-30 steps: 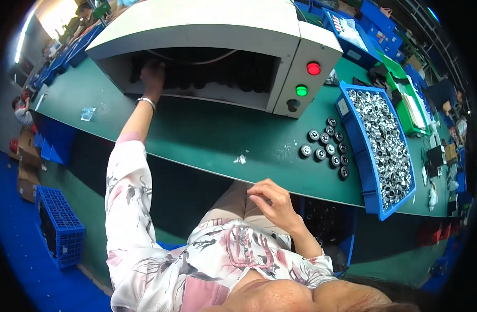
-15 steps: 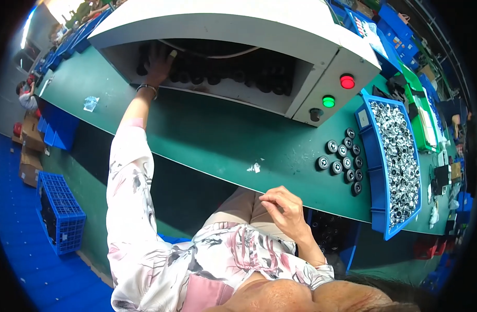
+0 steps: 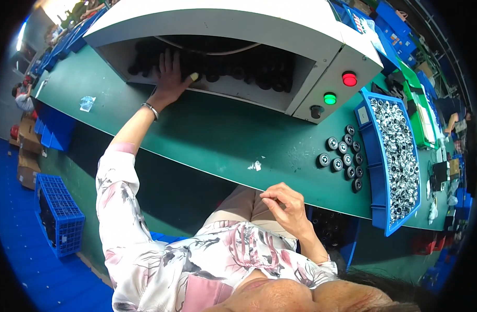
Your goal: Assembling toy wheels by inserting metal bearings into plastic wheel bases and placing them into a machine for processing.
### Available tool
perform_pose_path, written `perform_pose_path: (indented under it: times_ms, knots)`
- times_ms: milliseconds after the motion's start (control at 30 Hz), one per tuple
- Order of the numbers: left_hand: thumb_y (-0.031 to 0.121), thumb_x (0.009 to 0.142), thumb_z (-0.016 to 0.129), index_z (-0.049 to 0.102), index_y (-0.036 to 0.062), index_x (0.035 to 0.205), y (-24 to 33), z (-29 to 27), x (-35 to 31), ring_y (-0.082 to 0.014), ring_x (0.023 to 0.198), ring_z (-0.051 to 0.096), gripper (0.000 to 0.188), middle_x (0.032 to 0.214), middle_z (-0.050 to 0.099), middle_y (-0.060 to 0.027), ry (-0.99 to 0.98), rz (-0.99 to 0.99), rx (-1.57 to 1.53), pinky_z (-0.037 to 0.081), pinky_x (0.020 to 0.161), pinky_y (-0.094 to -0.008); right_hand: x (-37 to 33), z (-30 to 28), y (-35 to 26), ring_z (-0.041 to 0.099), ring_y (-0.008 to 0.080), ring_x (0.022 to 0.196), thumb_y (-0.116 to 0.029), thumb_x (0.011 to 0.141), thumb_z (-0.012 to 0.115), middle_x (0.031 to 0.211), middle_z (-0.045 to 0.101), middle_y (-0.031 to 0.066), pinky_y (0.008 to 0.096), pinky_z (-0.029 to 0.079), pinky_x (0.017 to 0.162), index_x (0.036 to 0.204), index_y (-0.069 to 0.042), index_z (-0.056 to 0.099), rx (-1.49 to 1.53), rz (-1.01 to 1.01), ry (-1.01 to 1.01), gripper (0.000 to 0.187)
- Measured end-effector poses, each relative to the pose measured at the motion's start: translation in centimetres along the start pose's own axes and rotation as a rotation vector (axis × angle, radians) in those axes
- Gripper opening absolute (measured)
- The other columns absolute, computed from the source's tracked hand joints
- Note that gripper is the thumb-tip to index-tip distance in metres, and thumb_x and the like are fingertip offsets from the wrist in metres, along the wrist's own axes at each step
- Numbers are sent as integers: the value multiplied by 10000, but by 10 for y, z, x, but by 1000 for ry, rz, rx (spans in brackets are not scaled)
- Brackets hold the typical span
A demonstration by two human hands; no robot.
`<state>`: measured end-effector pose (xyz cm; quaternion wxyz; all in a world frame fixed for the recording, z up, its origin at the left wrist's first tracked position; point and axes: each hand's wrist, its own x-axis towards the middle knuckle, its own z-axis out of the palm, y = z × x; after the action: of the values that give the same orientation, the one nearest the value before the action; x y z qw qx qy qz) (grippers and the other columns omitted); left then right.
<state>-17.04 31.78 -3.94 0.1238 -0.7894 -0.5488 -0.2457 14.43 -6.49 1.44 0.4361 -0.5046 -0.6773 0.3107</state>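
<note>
My left hand (image 3: 170,78) reaches into the opening of a white box-shaped machine (image 3: 212,26), fingers stretched out and thumb apart. It lies at the front of a heap of black round parts (image 3: 238,72), touching or just above them; its fingertips are partly lost in shadow. Something pale yellow covers the thumb tip. My right hand (image 3: 286,205) hovers at the front edge of the green table (image 3: 223,125), fingers loosely curled together, with nothing visible in them. Several black wheel-like parts (image 3: 337,164) with light centres lie on the table, farther right.
A blue tray (image 3: 378,179) full of small shiny metal-and-black pieces stands at the right. The machine's side panel carries a red lamp (image 3: 349,79), a green lamp (image 3: 329,99) and a black knob (image 3: 316,111). A blue crate (image 3: 61,216) rests on the floor at left.
My left hand has shifted right and toward me inside the opening, fingers still spread. Black parts now show left of it. My right hand has hardly moved.
</note>
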Motion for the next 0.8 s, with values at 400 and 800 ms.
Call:
perform_pose_path:
  times_ms: [400,800]
  knots:
    - [546,949,508,235,81,1555,-33,12,9,-414,1505,103,811,1635,119,-200,72,-6,80,124,1139,-676,197,23,30,561,425,1137,48,836,572,1184,566,236,470,524,889,1234,15,542,-755,-222,317,400]
    - [362,937,591,312,27,1498,-71,-15,-18,-531,1420,207,710,1533,209,-351,84,-456,-61,227,1123,-636,288,21,60,602,395,1106,-34,788,580,1167,615,211,485,535,902,1172,-18,596,-1106,118,181,385]
